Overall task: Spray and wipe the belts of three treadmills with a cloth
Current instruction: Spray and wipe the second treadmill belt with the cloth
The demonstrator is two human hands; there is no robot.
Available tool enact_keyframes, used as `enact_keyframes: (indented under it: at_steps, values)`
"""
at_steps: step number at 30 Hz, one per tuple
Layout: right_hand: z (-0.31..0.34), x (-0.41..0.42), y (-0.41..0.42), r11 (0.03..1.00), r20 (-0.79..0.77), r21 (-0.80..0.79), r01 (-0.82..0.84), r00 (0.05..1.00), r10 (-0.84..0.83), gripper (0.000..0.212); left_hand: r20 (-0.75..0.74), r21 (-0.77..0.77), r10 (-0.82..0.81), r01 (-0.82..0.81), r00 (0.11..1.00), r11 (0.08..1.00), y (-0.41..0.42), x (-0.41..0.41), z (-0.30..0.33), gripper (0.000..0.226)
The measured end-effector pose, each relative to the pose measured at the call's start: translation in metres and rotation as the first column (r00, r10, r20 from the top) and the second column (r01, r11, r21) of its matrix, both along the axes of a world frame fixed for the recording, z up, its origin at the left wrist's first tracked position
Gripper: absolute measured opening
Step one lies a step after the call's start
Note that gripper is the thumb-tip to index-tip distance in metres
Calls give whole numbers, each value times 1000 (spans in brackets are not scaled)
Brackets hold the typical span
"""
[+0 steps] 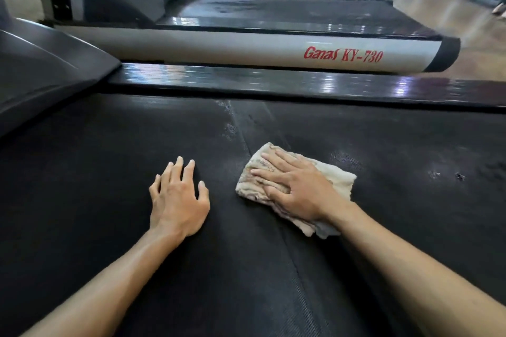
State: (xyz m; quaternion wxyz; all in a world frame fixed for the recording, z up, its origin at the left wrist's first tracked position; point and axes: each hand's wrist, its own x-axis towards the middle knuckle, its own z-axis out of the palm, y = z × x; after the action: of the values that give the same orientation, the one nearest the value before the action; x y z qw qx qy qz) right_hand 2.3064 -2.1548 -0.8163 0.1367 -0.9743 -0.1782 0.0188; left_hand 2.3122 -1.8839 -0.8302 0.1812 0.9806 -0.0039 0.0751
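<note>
A wide black treadmill belt [109, 200] fills the lower view. A folded beige cloth [339, 180] lies on it right of the middle. My right hand [295, 189] presses flat on the cloth, fingers straight and pointing left. My left hand [178, 197] rests on the bare belt to the cloth's left, fingers spread and touching the surface, holding nothing. A faint seam and pale smears run across the belt beyond the cloth. No spray bottle is in view.
A glossy black side rail [273, 82] borders the belt's far edge. Beyond it sits a grey treadmill frame [219, 49] with red lettering, then several more treadmills [273, 11] in a row. A dark motor cover [41, 71] rises at left. Brown floor [438, 8] at right.
</note>
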Motion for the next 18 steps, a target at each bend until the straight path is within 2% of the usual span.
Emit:
enact_keyframes:
  at_steps: [4,6,9,12,15,18]
  values:
    - [7,66,16,980,-25,-82,184,982,-186,50,9,93,-153,152,988,984,22,33,8,64]
    - [7,85,41,979,-15,-116,167,985,-170,49,-20,74,-190,191,982,979,30,58,11,64]
    - [2,68,50,997,16,-61,40,999,-39,48,-57,49,-209,211,976,976,36,90,9,64]
    - [3,42,24,999,1,-32,-39,999,39,62,-98,52,-233,239,967,970,34,106,7,67]
    - [11,67,1,998,-39,-61,20,999,-22,71,-99,54,-270,276,958,960,27,113,10,68]
    - [15,110,6,981,-42,-134,138,989,-145,53,-94,58,-297,303,950,951,20,120,8,69]
